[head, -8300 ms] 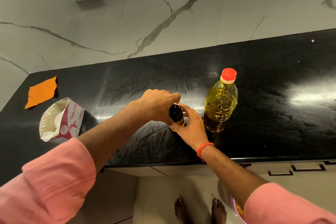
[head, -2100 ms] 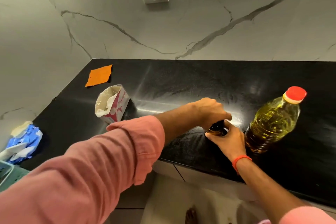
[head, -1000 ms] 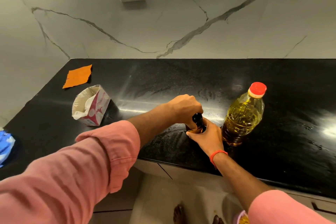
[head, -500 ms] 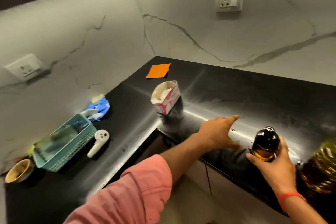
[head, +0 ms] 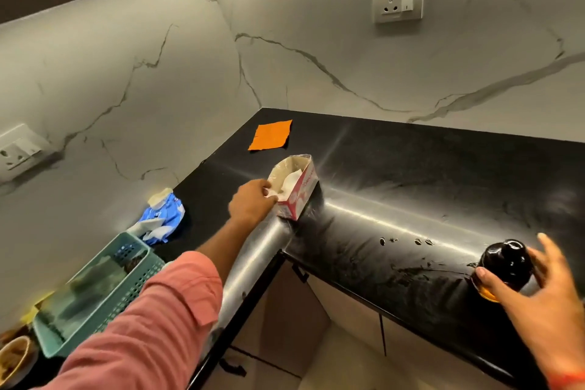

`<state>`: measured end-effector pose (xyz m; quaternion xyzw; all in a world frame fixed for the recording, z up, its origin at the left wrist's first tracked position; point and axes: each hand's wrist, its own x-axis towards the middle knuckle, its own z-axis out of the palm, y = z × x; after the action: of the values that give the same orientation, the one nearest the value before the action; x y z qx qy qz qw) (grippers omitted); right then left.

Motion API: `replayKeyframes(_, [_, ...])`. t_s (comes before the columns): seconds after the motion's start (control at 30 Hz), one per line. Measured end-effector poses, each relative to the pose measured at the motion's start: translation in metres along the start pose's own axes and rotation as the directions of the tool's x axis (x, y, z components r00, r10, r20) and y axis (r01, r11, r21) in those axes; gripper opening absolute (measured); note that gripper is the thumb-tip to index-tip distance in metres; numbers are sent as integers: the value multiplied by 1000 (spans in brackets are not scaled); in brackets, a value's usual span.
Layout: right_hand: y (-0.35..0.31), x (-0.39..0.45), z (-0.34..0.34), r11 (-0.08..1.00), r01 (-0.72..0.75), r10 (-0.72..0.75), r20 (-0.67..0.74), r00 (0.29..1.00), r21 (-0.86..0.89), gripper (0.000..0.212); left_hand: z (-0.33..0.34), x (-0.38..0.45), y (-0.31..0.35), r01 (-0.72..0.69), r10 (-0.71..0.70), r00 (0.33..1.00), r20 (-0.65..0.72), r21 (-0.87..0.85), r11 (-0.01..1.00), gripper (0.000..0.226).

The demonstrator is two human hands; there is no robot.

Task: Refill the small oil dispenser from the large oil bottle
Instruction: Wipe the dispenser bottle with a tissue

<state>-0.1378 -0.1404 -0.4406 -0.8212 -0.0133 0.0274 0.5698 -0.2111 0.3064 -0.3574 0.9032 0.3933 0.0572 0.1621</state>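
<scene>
Where dispenser (head: 505,264) was: left hand (head: 251,204) gone.

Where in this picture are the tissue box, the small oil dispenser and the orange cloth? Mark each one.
tissue box (head: 299,198): head view, on its red and white side.
small oil dispenser (head: 506,263): head view, on its dark rounded top.
orange cloth (head: 271,134): head view, at its middle.

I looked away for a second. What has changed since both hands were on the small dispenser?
The left hand let go of the small oil dispenser and reached left to the tissue box, where it now pinches a tissue. The right hand still holds the dispenser on the counter. The orange cloth stayed put.
</scene>
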Motion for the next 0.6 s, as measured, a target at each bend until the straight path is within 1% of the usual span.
replayKeyframes(0.1, [7,-2,8,998,-40,38,-40,998,-52,96,1,17,-19,-53,51,998,43,29,998,37])
replayKeyframes(0.17, [9,-3,12,998,-38,35,-56,998,-51,94,5,23,-27,-96,91,993,71,68,993,42])
replayKeyframes(0.23, [11,-2,15,998,-37,34,-73,997,-47,92,9,31,-32,-107,101,993,67,79,991,41])
replayKeyframes(0.3, [11,-1,16,998,-37,33,-84,996,-46,91,12,36,-34,-120,115,991,65,84,989,36])
replayKeyframes(0.4, [13,2,18,998,-30,24,-91,996,-61,92,13,41,-31,-149,144,988,49,107,983,20])
replayKeyframes(0.47, [12,3,19,997,-22,16,-85,996,-75,93,12,43,-30,-144,141,989,37,102,984,13])
replayKeyframes(0.6, [9,3,20,993,-27,18,-77,997,-117,92,8,44,-27,-146,147,989,-4,67,987,8])
